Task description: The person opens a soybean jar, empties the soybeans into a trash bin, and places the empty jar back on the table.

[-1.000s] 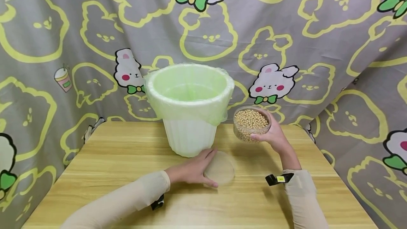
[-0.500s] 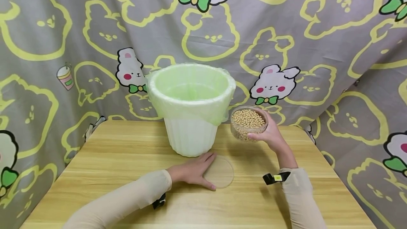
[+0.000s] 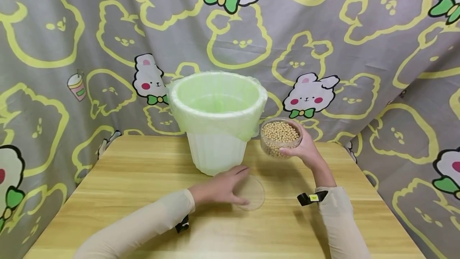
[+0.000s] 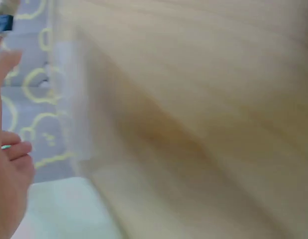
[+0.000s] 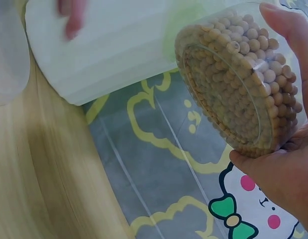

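My right hand (image 3: 305, 149) grips a round clear plastic jar (image 3: 281, 147), fingers and thumb around its side. Soybeans (image 3: 280, 132) fill it, and it tilts slightly to the left above the table, right of the bin. In the right wrist view the jar's base (image 5: 223, 94) faces the camera. A thin, round translucent lid (image 3: 254, 194) lies flat on the table. My left hand (image 3: 223, 185) hovers over the lid's left edge with fingers spread and relaxed, holding nothing. The left wrist view is motion-blurred and shows its fingers (image 4: 17, 149) at the left edge.
A white ribbed bin (image 3: 217, 151) stands at the table's back middle, lined with a pale green plastic bag (image 3: 215, 125) folded over its rim. Behind the wooden table (image 3: 143, 163) hangs a grey curtain (image 3: 244, 55) with cartoon prints, which also closes off the sides.
The lid has come to lie flat on the table, and my left hand has let go of it and lifted slightly. The jar in my right hand has shifted a little left.
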